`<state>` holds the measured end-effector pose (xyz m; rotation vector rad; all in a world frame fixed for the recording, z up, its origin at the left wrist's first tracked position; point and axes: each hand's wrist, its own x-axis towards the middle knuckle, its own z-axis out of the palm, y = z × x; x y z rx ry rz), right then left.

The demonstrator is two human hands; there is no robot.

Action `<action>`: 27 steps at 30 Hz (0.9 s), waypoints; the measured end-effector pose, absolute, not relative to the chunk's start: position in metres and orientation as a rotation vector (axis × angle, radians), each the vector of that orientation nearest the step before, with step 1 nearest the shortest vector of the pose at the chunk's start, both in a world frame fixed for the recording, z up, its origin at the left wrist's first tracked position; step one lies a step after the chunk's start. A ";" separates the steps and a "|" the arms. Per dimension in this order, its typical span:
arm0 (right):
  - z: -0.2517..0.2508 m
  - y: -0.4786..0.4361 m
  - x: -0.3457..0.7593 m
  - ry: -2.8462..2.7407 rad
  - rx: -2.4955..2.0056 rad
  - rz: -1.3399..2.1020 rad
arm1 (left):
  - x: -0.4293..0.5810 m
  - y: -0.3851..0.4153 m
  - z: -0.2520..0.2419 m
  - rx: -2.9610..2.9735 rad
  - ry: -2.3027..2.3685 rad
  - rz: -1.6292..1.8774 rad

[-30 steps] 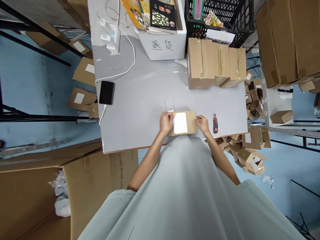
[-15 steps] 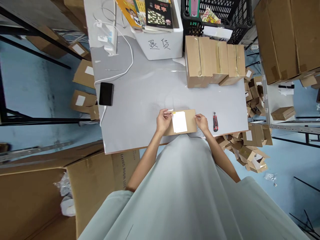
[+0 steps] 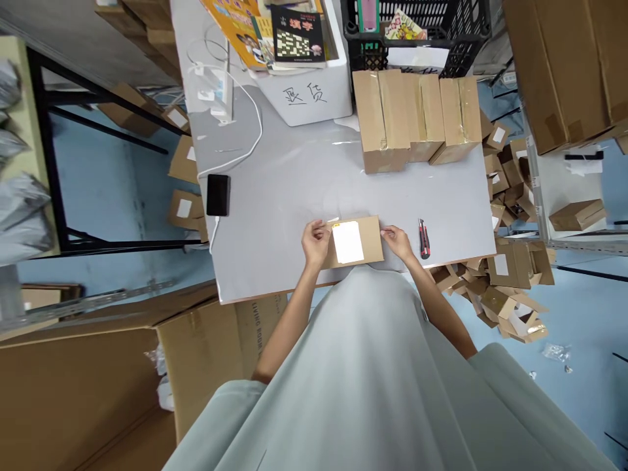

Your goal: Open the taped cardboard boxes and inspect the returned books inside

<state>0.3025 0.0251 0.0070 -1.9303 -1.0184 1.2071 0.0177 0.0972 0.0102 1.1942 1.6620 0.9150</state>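
A small cardboard box (image 3: pixel 371 239) with a white label (image 3: pixel 348 243) on top lies at the table's front edge, against my clothing. My left hand (image 3: pixel 315 244) is closed at its left end, with thumb and fingertips pinched by the upper left corner. A small shiny clear strip, perhaps tape, shows just behind that corner. At the opposite end my right hand (image 3: pixel 397 241) is closed, its fingertips pinching the box's right edge. To the right of that hand lies a red and black box cutter (image 3: pixel 424 239).
Taped cardboard boxes (image 3: pixel 383 121) stand at the back right, before a black crate (image 3: pixel 464 55). A white bin (image 3: pixel 314 98) holds books. A phone (image 3: pixel 218 195) with a white cable lies left. A large open carton (image 3: pixel 206 360) stands below left; opened boxes (image 3: pixel 510 307) lie right.
The camera view has shifted, bringing more of the left shelf into sight. My left fingertips have drawn slightly left from the label; my right hand stays at the box's right edge.
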 end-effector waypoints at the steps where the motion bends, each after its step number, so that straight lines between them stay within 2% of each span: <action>1: 0.005 0.022 0.308 -0.985 -1.906 1.215 | 0.015 0.094 0.011 1.173 1.725 0.943; 5: -0.003 0.012 0.324 -0.874 -1.810 1.260 | 0.002 0.088 0.011 1.064 1.944 0.920; 11: 0.000 0.018 0.311 -0.834 -1.595 1.422 | 0.004 0.088 0.026 0.968 1.940 0.699; 19: 0.033 0.006 0.323 -0.879 -1.505 1.272 | 0.023 0.080 0.068 1.086 1.912 0.908; 27: 0.005 -0.007 0.340 -0.935 -1.573 1.323 | 0.030 0.068 0.049 1.100 1.862 0.847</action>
